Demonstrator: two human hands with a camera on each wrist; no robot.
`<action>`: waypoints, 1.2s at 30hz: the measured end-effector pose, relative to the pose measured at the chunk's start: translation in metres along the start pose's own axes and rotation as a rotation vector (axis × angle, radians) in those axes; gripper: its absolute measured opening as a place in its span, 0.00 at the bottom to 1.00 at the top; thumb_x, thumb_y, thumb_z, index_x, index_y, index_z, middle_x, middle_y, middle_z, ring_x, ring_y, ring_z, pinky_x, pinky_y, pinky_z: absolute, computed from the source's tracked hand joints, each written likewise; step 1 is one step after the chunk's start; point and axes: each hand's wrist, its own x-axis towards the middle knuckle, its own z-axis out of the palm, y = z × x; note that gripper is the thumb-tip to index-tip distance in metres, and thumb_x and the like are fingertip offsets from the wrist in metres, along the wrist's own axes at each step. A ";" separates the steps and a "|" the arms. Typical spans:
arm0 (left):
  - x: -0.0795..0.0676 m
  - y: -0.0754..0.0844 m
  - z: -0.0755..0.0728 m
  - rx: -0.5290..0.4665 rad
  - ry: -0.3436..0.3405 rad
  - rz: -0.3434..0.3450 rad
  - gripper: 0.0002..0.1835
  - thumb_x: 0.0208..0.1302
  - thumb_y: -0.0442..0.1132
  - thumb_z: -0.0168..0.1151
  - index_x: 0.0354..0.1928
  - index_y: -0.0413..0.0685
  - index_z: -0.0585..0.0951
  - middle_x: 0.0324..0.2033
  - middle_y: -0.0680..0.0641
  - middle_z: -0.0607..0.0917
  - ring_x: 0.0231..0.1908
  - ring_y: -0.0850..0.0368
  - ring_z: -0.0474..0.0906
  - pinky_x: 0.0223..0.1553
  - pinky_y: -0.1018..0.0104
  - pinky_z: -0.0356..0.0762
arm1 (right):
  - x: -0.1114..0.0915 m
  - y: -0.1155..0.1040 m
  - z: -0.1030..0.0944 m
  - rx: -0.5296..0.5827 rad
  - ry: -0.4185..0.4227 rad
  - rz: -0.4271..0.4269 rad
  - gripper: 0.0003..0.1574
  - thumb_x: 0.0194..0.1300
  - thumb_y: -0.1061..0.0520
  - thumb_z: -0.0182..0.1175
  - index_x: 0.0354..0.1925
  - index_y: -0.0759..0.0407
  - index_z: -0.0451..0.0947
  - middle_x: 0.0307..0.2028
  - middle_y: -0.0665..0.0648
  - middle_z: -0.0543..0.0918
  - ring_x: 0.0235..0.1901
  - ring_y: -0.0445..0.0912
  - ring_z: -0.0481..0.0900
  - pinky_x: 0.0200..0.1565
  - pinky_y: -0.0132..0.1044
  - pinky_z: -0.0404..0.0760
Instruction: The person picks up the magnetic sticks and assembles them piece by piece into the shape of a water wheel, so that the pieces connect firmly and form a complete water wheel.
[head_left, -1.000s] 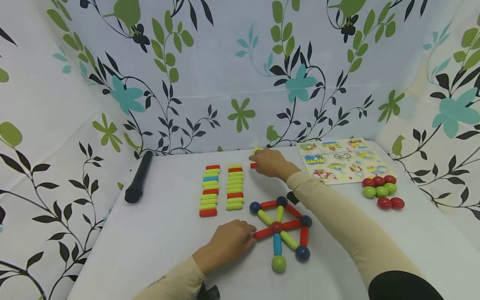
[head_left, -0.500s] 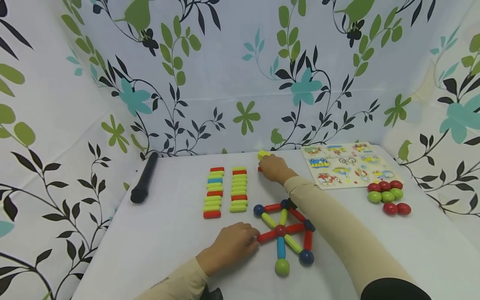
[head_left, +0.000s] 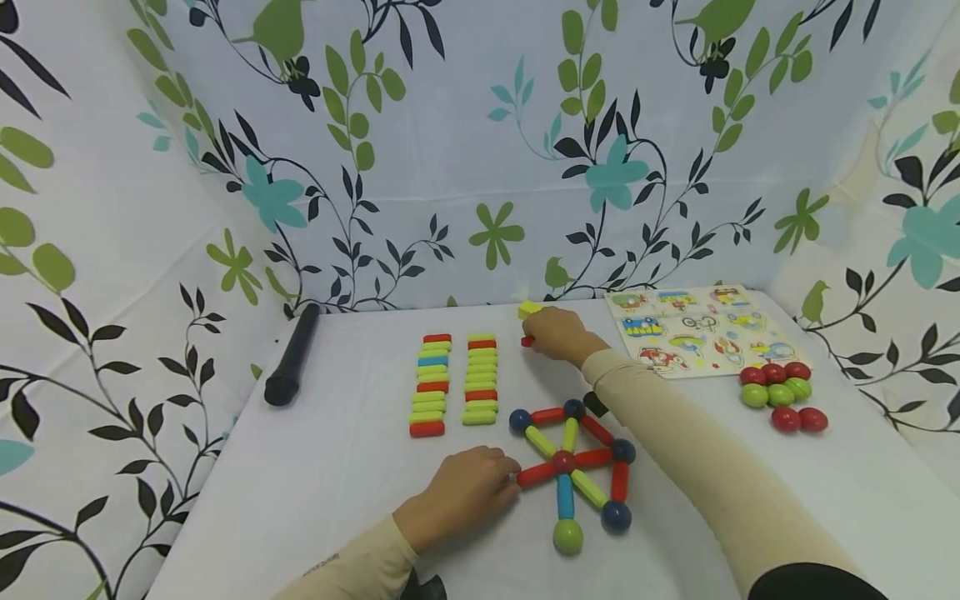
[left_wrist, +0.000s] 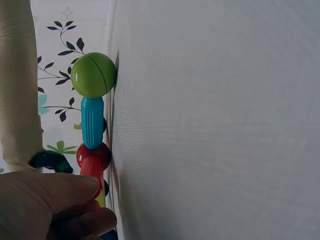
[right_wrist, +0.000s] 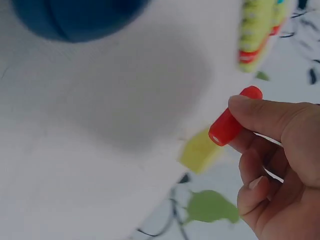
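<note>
Across the back and sides hung a pale curtain printed with leaves and birds, meeting a white table. Toward the far right lay a picture board with colourful vehicles. Near the middle, a flat wheel-like figure spread six spokes from a red hub, three red rods linking its four navy balls, a green ball ending the blue spoke. Beyond it, two columns of loose rods lay side by side, a black microphone well to their left. The left hand pinched the figure's free red spoke; the right hand, near the far edge, had thumb and fingers together on a rod. Red and green balls clustered below the board. Just behind the right hand sat a yellow piece. Smallest was that red rod, held at a slant.
</note>
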 end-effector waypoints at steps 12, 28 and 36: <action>0.005 -0.001 0.003 0.019 0.006 0.010 0.14 0.65 0.46 0.71 0.50 0.53 0.88 0.35 0.58 0.88 0.35 0.67 0.81 0.36 0.74 0.79 | -0.171 -0.027 -0.020 0.151 0.082 -0.386 0.17 0.60 0.53 0.75 0.49 0.46 0.87 0.38 0.42 0.84 0.40 0.39 0.75 0.41 0.31 0.80; 0.006 0.002 0.000 -0.005 -0.005 0.009 0.15 0.63 0.46 0.73 0.50 0.52 0.89 0.35 0.57 0.88 0.35 0.67 0.80 0.38 0.74 0.79 | -0.246 -0.036 0.040 0.152 0.118 -0.605 0.19 0.58 0.53 0.76 0.49 0.43 0.87 0.39 0.39 0.85 0.35 0.33 0.70 0.34 0.20 0.72; 0.008 0.005 0.000 -0.012 -0.009 0.020 0.14 0.63 0.45 0.73 0.50 0.52 0.89 0.35 0.57 0.89 0.35 0.66 0.81 0.38 0.74 0.79 | -0.246 -0.038 0.048 0.072 0.130 -0.579 0.15 0.58 0.51 0.76 0.45 0.43 0.88 0.34 0.39 0.80 0.31 0.32 0.66 0.30 0.18 0.68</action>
